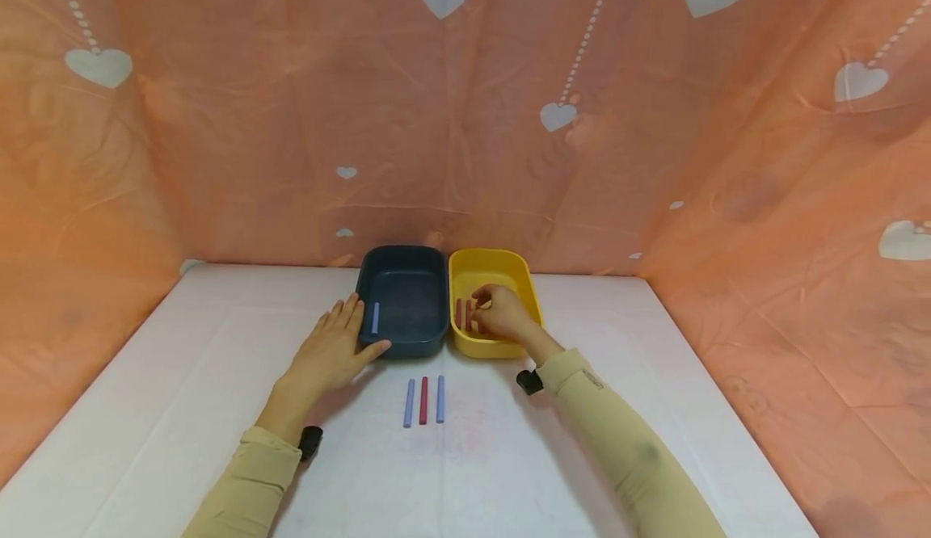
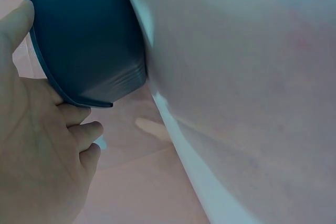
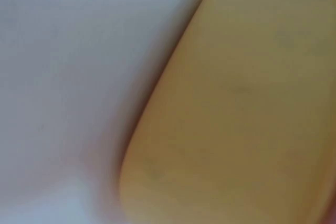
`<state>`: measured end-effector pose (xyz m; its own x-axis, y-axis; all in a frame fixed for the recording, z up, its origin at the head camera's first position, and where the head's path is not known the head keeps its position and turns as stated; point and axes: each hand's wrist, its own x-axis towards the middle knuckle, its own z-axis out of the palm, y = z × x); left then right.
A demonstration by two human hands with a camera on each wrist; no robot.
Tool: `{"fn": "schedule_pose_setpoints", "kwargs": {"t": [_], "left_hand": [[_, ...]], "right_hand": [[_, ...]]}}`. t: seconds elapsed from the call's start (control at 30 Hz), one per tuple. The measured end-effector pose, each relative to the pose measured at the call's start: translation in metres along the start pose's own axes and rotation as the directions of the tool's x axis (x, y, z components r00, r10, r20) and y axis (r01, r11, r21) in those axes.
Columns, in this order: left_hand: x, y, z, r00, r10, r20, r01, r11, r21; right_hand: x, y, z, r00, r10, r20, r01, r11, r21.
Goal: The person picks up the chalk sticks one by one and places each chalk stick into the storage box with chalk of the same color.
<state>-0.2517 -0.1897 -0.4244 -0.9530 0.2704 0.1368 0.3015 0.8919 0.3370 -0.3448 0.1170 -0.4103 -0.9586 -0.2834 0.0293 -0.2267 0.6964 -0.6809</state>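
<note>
My left hand (image 1: 330, 352) rests with fairly straight fingers against the left side of a dark blue tray (image 1: 410, 349), its thumb at the near rim. The left wrist view shows the fingers (image 2: 79, 135) along the tray's outer wall. One blue chalk stick (image 1: 375, 318) lies inside that tray. My right hand (image 1: 503, 314) reaches into the yellow tray (image 1: 489, 348), fingers bent low beside red chalk sticks (image 1: 459, 313). Whether a stick is between its fingertips is hidden. On the table, a red chalk stick (image 1: 423, 401) lies between two blue ones (image 1: 410, 403).
Both trays stand side by side on a white-covered table (image 1: 618, 441). An orange curtain (image 1: 494, 142) with pale hearts rises behind and at both sides. In the right wrist view only the yellow tray's outer wall (image 3: 226, 108) and white cloth show, blurred.
</note>
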Motion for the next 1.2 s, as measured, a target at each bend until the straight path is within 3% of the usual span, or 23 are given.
{"fn": "schedule_pose_setpoints", "kwargs": {"t": [0.3, 0.63, 0.83, 1.07, 1.2], "left_hand": [[-0.001, 0.000, 0.002, 1.000, 0.011, -0.010, -0.012, 1.000, -0.012], [-0.001, -0.001, 0.002, 1.000, 0.023, 0.001, -0.023, 1.000, -0.009], [0.003, 0.001, -0.004, 1.000, 0.025, 0.007, -0.025, 1.000, -0.002], [0.003, 0.003, -0.005, 1.000, 0.029, 0.010, -0.029, 0.999, 0.015], [0.001, 0.003, -0.004, 1.000, 0.021, 0.020, -0.021, 0.999, 0.027]], "right_hand": [[-0.032, -0.020, 0.000, 0.988, -0.111, -0.110, 0.120, 0.990, 0.079], [-0.074, -0.028, 0.015, 0.948, -0.252, -0.194, 0.280, 0.950, 0.136], [-0.084, -0.026, 0.026, 0.955, -0.256, -0.147, 0.275, 0.952, 0.133], [-0.091, -0.027, 0.038, 0.975, -0.221, -0.032, 0.223, 0.964, 0.146], [-0.094, -0.026, 0.045, 0.975, -0.218, 0.035, 0.213, 0.970, 0.113]]}}
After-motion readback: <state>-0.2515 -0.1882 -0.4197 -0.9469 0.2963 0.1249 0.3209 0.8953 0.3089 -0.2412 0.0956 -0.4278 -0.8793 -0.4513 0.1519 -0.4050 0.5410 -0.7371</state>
